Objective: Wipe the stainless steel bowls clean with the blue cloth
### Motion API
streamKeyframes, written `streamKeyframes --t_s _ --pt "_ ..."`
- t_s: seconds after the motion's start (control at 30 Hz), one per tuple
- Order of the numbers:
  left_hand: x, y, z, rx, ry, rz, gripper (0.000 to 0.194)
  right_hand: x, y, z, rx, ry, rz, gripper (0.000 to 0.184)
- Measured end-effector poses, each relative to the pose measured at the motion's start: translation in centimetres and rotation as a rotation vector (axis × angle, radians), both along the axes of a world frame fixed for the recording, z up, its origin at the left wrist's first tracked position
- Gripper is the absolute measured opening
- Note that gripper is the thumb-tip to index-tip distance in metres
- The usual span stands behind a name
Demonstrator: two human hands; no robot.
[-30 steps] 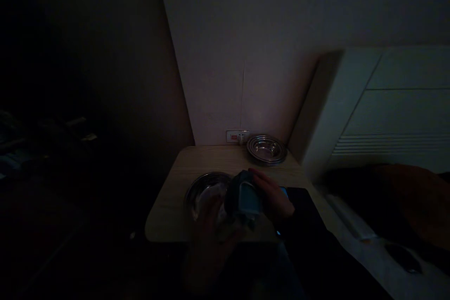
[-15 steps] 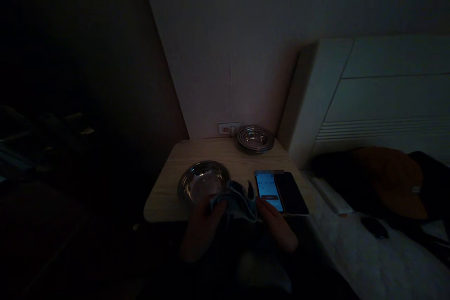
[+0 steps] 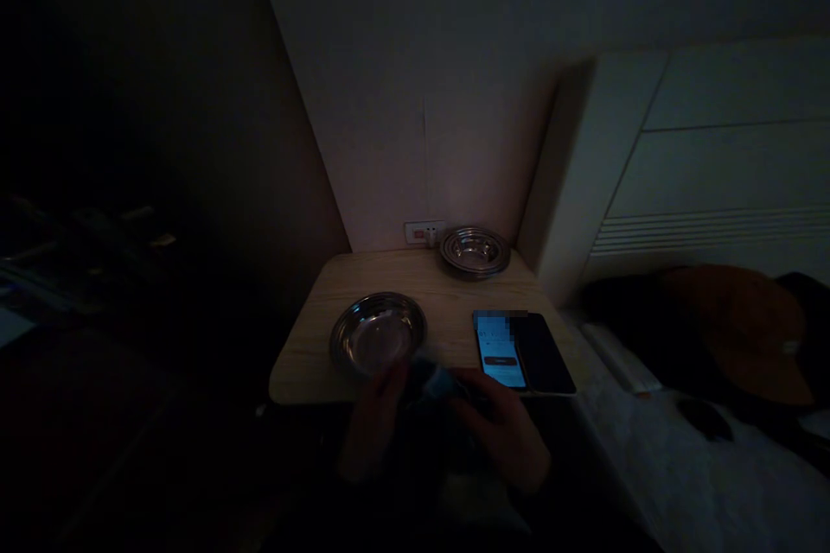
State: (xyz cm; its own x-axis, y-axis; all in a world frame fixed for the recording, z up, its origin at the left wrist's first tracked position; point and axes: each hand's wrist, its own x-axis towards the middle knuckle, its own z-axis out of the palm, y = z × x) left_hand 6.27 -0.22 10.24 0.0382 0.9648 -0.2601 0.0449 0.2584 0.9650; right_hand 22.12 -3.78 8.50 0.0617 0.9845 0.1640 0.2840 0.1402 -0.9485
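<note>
Dim, pale wood-grain tabletop (image 3: 447,307) ahead, left hand (image 3: 373,419) and right hand (image 3: 509,428) fingers grip blurred dark-blue folded cloth (image 3: 438,383), probably light, soft, best pinched at edges.

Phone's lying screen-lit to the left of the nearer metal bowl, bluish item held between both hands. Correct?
Wrong side: in the head view the phone lies to the right of the nearer metal bowl. Its screen is lit, and the bluish item is held between left hand and right hand.
</note>
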Motion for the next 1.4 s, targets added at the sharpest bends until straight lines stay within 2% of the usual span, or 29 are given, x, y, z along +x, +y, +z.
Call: streamKeyframes --t_s 0.07,0.17,0.27,0.33,0.4,0.5,0.6,0.7,0.83,0.97,1.03,1.13,1.23,1.33,1.4 --pt "-0.1 0.0 -0.6 0.029 -0.083 0.026 0.049 -0.1 0.1 -0.5 0.002 -0.009 -0.139 0.024" --pt "0.2 -0.5 -1.2 0.067 -0.206 -0.069 0.06 -0.6 -0.1 -0.8 0.012 -0.032 -0.263 0.026" --pt "0.9 -1.0 -1.1 0.069 -0.185 -0.103 0.065 -1.3 -0.5 -0.7 0.015 -0.013 -0.135 0.023" --pt "1.0 -1.2 -0.8 0.067 -0.134 -0.068 0.061 -1.5 -0.7 -0.5 -0.006 0.046 -0.024 0.021" --pt "0.8 -1.1 -0.7 0.031 -0.109 -0.036 0.059 -1.3 -0.7 -0.3 -0.08 0.143 0.022 0.02" --pt "0.1 -0.8 -0.6 -0.019 -0.122 -0.039 0.056 -0.4 -0.3 -0.1 -0.201 0.297 -0.038 0.028" --pt "-0.5 -0.8 -0.7 -0.036 -0.167 -0.051 0.054 0.3 0.3 -0.2 -0.221 0.333 -0.128 0.039" --pt "-0.4 -1.0 -0.9 -0.053 -0.137 0.001 0.051 0.2 0.5 -0.7 -0.119 0.177 -0.194 0.047" --pt "0.3 -1.3 -1.4 -0.05 -0.146 0.031 0.051 -1.2 0.0 -1.6 0.109 -0.078 -0.158 0.055" --pt "0.8 -1.4 -1.9 -0.048 -0.124 0.075 0.046 -2.3 -1.3 -2.1 0.197 -0.165 -0.289 0.074" --pt "1.1 -1.6 -2.1 -0.049 -0.088 0.087 0.045 -2.7 -2.0 -2.4 0.216 -0.205 -0.302 0.072" --pt "1.7 -1.8 -2.4 -0.059 -0.083 0.043 0.041 -3.0 -2.6 -3.4 0.194 -0.206 -0.195 0.064" --pt "2.7 -2.0 -2.4 -0.104 -0.083 -0.02 0.039 -3.0 -2.6 -4.6 0.089 -0.056 -0.19 0.055" --pt "3.1 -1.9 -1.7 -0.071 -0.099 -0.19 0.042 -2.5 -1.9 -5.1 -0.079 0.151 -0.235 0.048" --pt "2.9 -1.7 -0.9 0.024 -0.004 -0.306 0.04 -1.9 -1.3 -5.3 -0.164 0.255 -0.274 0.05"
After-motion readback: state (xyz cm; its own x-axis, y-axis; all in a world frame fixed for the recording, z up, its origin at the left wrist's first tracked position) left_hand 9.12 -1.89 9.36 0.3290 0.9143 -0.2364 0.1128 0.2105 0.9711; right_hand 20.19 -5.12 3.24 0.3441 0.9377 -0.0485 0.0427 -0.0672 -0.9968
